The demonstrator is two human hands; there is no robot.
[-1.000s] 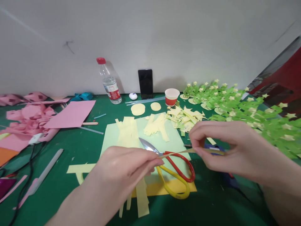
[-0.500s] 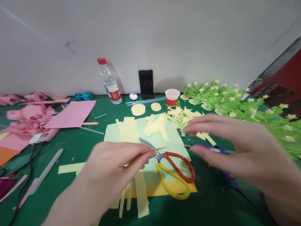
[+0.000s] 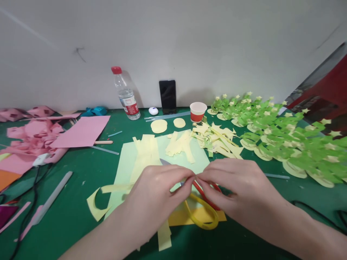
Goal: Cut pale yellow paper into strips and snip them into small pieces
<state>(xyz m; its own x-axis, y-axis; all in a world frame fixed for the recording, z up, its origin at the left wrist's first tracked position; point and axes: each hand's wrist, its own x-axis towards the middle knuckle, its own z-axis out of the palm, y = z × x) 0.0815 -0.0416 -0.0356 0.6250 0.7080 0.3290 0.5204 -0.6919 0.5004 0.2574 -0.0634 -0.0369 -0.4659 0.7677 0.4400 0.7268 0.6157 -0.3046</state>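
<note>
My left hand (image 3: 165,193) and my right hand (image 3: 235,184) meet fingertip to fingertip above the scissors. Both are closed in a pinch on a thin pale yellow paper strip, mostly hidden by the fingers. From behind my left hand a yellow paper piece with a curved cut-out (image 3: 94,207) sticks out leftward; I cannot tell if it joins the pinched strip. Beneath the hands lie scissors with one red and one yellow handle (image 3: 202,222), partly covered. They rest on light green paper (image 3: 127,153) with yellow strips (image 3: 150,148) on it.
Behind are two yellow paper discs (image 3: 159,126), a paper cup (image 3: 198,112), a phone (image 3: 167,97) and a water bottle (image 3: 127,97). Yellow scraps (image 3: 217,139) and green paper trees with stars (image 3: 295,144) stand right. Pink paper (image 3: 84,131) and a cable (image 3: 34,195) lie left.
My right hand has moved left and down from its open pose and closed at my left fingertips. The yellow piece at the left has shifted and shows its curved cut-out. The blue tool is now hidden.
</note>
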